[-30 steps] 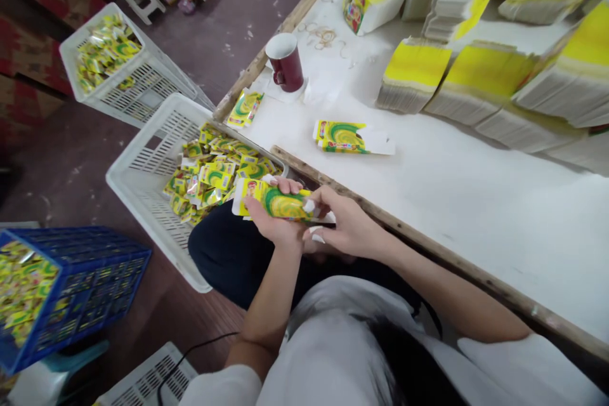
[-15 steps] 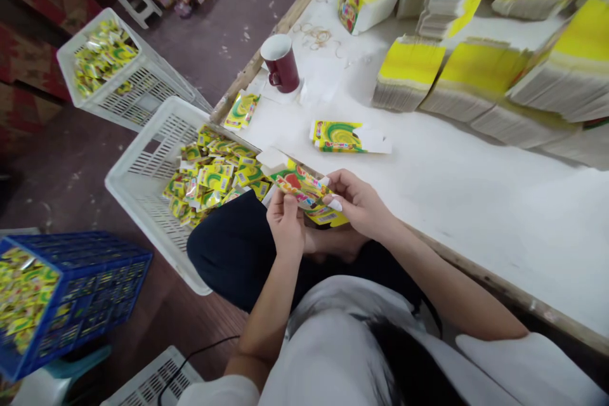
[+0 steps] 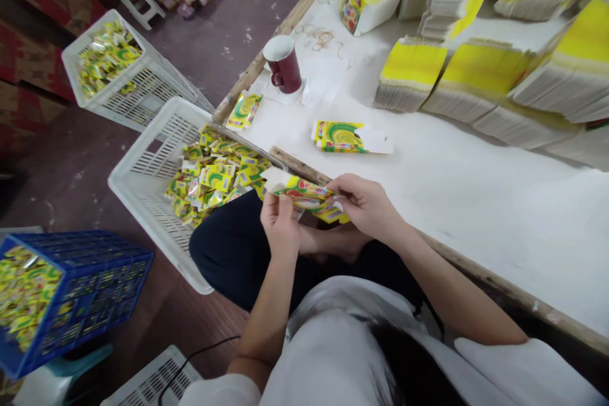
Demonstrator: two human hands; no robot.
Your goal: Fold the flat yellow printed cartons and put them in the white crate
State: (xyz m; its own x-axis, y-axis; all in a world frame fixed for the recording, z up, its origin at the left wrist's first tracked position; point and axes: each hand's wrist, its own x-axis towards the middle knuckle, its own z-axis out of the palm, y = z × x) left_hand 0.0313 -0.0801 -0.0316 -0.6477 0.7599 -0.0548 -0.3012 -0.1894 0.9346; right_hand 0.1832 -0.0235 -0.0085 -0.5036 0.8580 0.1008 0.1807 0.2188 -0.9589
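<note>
A small yellow and green printed carton [image 3: 304, 191] with a white flap at its left end is held over my lap. My left hand [image 3: 280, 222] pinches its left part, thumb on the near side. At its right end the fingers of my right hand [image 3: 359, 203] are closed on it. Another yellow printed piece [image 3: 332, 213] shows just below the carton, near my right fingers. On the white table [image 3: 457, 203] beyond my hands lies a flat carton [image 3: 349, 137] with a white flap, and a smaller one [image 3: 244, 110] rests near the table edge.
A maroon mug [image 3: 283, 65] stands near the table's left edge, with rubber bands [image 3: 318, 37] behind it. Stacks of yellow cartons [image 3: 412, 73] fill the back right. A white crate [image 3: 157, 171] of packets sits left of my knee; a blue crate [image 3: 95, 285] stands farther left.
The held carton has tilted, showing less of its printed face and looking narrower. My left hand has shifted slightly left, and my right fingers have changed their hold at the right end.
</note>
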